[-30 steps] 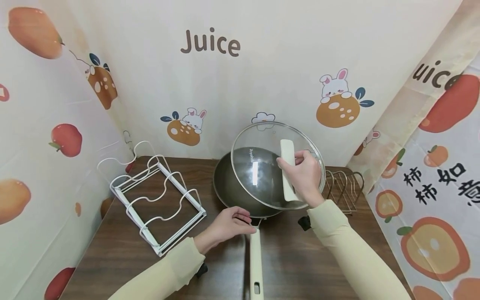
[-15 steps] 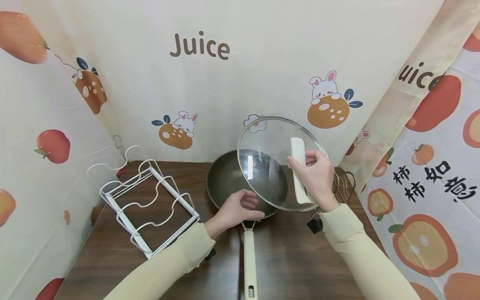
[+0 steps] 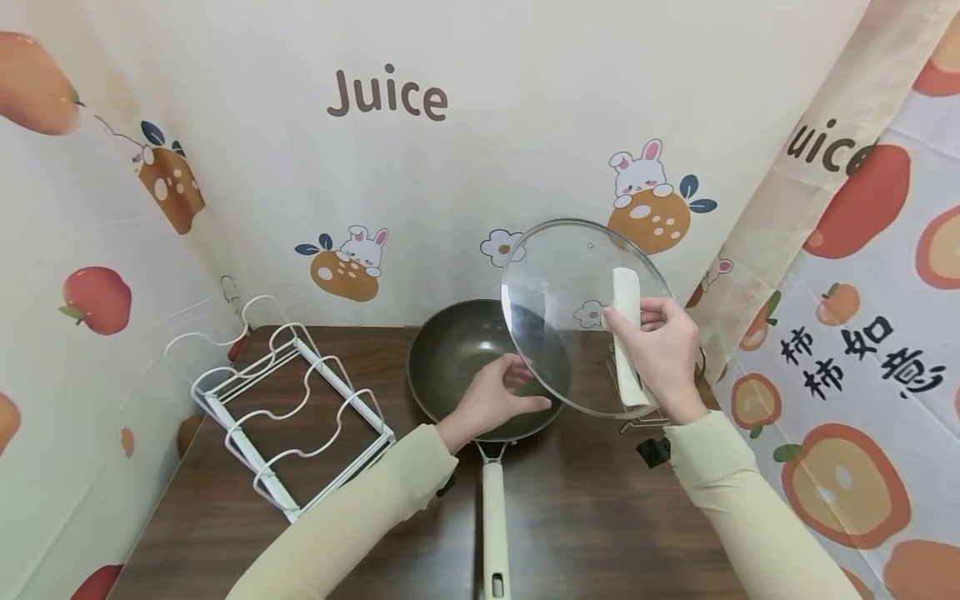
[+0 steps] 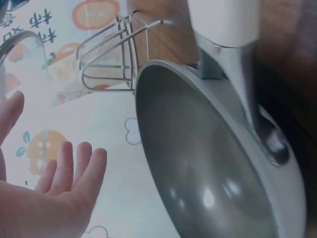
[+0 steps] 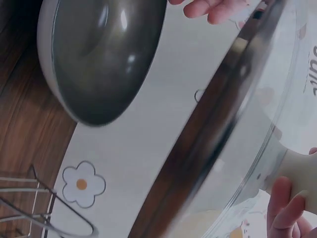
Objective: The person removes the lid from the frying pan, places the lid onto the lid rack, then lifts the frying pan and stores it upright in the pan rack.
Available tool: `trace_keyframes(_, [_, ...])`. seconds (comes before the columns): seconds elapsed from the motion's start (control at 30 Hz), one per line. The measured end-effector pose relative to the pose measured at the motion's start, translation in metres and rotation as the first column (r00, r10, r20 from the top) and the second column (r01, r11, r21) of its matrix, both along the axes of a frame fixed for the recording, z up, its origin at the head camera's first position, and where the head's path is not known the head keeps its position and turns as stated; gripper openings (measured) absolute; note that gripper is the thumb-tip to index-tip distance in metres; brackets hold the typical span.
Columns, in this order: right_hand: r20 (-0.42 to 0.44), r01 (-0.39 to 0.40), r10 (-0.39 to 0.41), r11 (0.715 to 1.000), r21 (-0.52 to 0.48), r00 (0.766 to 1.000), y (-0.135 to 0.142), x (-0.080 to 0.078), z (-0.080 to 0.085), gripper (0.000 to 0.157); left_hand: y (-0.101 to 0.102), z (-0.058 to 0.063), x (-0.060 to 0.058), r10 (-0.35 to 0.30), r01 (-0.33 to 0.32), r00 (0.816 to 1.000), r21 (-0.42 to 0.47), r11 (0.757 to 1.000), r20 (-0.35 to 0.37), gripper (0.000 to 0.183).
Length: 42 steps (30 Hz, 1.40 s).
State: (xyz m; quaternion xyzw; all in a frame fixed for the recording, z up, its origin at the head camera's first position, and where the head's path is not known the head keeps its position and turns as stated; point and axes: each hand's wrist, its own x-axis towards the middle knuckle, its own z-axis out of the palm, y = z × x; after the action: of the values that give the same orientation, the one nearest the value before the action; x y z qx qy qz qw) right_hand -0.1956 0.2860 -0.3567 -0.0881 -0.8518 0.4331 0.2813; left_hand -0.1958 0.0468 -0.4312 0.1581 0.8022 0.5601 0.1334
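Note:
My right hand [image 3: 663, 354] grips the cream handle [image 3: 628, 337] of a round glass pan lid [image 3: 555, 283] with a metal rim. The lid is tilted and raised over the right side of a dark frying pan [image 3: 442, 362]. Above the pan's near side hovers my left hand [image 3: 495, 396], its fingers loosely bent and holding nothing. In the left wrist view that hand [image 4: 54, 203] is apart from the pan [image 4: 198, 163]. The pan's cream handle [image 3: 494, 533] points toward me. In the right wrist view the lid's rim [image 5: 208, 134] slants across, clear of the pan.
At the left of the brown wooden table [image 3: 592, 533] stands a white wire rack [image 3: 300, 417]. A smaller metal wire rack [image 4: 111, 64] stands at the back right, partly behind the lid in the head view. Printed curtains [image 3: 405, 183] enclose the table.
My right hand has carried the lid rightward, uncovering more of the pan. My left hand has moved from near the pan's handle to above the pan. The head view has shifted slightly.

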Motion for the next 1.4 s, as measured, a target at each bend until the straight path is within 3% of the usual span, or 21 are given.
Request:
trace_keyframes(0.53, [0.018,0.107,-0.106,0.994,-0.036,0.994,0.05,0.006,0.004,0.048,0.044,0.002,-0.022,-0.016,0.018,0.998,0.041,0.999,-0.06,0.061])
trace_keyframes(0.73, [0.042,0.15,-0.148,0.988,-0.044,0.988,0.074,0.008,0.002,0.041,0.069,-0.001,-0.029,-0.037,0.039,0.998,0.05,0.998,-0.042,0.058])
trace_keyframes(0.9, [0.056,0.197,-0.193,0.979,-0.06,0.98,0.09,0.01,-0.001,0.033,0.094,-0.009,-0.036,-0.047,0.048,0.998,0.029,0.998,-0.035,0.061])
trace_keyframes(1.17, [0.052,0.227,-0.222,0.966,-0.124,0.974,0.105,0.015,-0.005,0.03,0.127,-0.019,-0.046,-0.01,0.009,0.999,-0.017,1.0,-0.051,0.062])
trace_keyframes(1.4, [0.045,0.22,-0.216,0.964,-0.151,0.975,0.111,0.018,-0.007,0.031,0.147,-0.023,-0.049,-0.008,0.0,0.993,-0.069,0.998,-0.122,0.072])
